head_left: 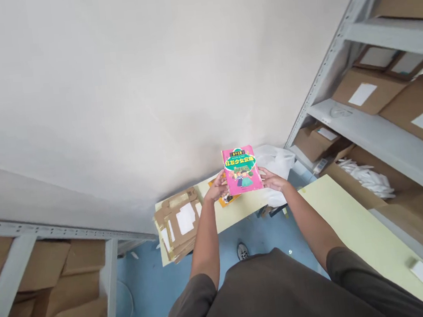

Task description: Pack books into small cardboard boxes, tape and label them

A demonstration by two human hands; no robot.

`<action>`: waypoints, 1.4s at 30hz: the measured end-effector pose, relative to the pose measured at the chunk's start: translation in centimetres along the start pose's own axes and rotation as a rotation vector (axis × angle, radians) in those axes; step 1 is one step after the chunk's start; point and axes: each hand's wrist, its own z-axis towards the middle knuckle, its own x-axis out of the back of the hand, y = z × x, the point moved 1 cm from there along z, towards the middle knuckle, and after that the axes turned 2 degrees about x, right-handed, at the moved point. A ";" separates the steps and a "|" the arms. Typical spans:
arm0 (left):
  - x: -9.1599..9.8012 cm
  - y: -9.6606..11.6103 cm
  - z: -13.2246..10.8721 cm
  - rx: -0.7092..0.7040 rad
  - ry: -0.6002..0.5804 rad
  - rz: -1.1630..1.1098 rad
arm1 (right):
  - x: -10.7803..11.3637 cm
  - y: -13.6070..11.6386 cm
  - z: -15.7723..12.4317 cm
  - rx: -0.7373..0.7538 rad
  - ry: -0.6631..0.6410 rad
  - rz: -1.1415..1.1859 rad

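Observation:
A pink children's book (243,181) with a green oval, yellow Chinese lettering and cartoon figures on its cover is held up between my two hands, cover facing me. My left hand (217,188) grips its left edge. On the opposite edge, my right hand (273,178) has its fingers around the side, partly hidden behind the book. Below and behind it, an orange printed item (228,200) lies on the pale yellow table (221,222), mostly covered from view.
Flattened cardboard boxes (182,224) are stacked on the table's left end. A white plastic bag (278,164) hangs at its right end. Another pale yellow tabletop (355,234) stretches to the right. Metal shelves with cardboard boxes (370,89) flank both sides, before a white wall (172,72).

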 end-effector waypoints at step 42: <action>-54.7 -17.9 26.5 0.401 -0.993 0.350 | 15.7 1.9 -48.8 0.616 1.215 0.229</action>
